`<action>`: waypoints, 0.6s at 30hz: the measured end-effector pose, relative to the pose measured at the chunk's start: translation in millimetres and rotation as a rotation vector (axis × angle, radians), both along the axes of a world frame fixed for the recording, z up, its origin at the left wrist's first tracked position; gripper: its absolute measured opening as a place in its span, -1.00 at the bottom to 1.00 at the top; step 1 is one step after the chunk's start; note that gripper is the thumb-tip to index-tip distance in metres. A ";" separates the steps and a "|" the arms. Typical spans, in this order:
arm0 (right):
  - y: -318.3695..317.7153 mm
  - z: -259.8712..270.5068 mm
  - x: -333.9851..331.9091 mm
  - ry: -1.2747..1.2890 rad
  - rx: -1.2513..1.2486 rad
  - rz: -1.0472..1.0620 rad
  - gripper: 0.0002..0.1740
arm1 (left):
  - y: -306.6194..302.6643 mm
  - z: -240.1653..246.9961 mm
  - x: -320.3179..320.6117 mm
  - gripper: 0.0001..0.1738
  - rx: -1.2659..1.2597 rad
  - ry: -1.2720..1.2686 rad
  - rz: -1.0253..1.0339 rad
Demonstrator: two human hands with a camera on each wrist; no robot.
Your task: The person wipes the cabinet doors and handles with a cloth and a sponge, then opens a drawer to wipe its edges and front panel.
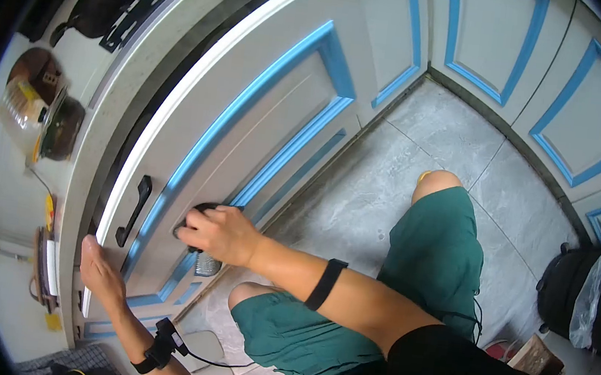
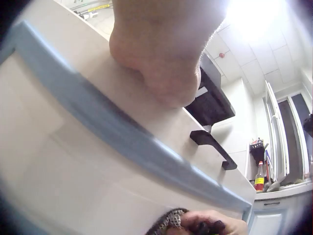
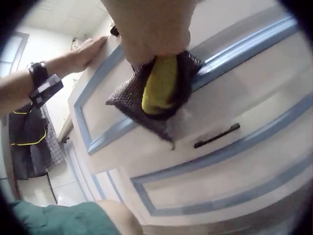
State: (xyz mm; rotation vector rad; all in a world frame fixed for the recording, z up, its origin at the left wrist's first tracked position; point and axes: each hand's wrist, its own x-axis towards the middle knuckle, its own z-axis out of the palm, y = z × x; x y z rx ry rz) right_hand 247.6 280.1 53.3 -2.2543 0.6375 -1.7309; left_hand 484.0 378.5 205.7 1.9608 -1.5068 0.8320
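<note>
"Marbled grey floor (image 1: 354, 200) sits mid-frame in the head view, with blue-trimmed cupboards (image 1: 488, 42) between one and two o'clock. Where's the thing being handled?"

"Toward eight o'clock from the centre: a mesh pad (image 3: 160, 90) at the front of a white panel (image 1: 271, 122) with blue trim. A black handle (image 1: 134, 212) lies at nine o'clock from it."

"And the hands?"

"The right hand (image 1: 220, 236) grips the pad, fingers curled over it. The left hand (image 1: 102, 273), farther out toward eight o'clock, rests along the panel's edge with fingers extended; I see nothing held in it."

"How would you expect the pad to handle?"

"Light and soft, I'd say. Its loose corners suggest it folds and squashes easily and won't break. Whether it's wet I can't tell; if so, it could skid on the smooth face."

"Best hold?"

"Over the thick middle, fingers spread. Taken by one corner, it would probably flop."

"What does it look like?"

"Dark open netting with a yellow, fuzzy-looking patch showing in the right wrist view. There, one pointed corner reaches to nine o'clock and another almost to six. The head view shows a silvery-grey flap at six o'clock below the fingers. One piece or two layers, I can't tell."
</note>
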 end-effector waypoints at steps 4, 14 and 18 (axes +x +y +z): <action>-43.2 -38.5 -82.0 -0.079 0.237 -0.130 -0.86 | -0.3 5.1 -10.9 -0.39 0.005 0.058 0.042; -77.4 -58.3 -110.5 -0.459 0.476 -0.351 -0.73 | 5.3 2.4 19.5 -0.36 -0.052 0.067 0.037; -47.1 -59.6 -82.4 -0.344 0.438 -0.183 -0.67 | 7.7 7.3 25.4 -0.33 -0.047 0.199 0.108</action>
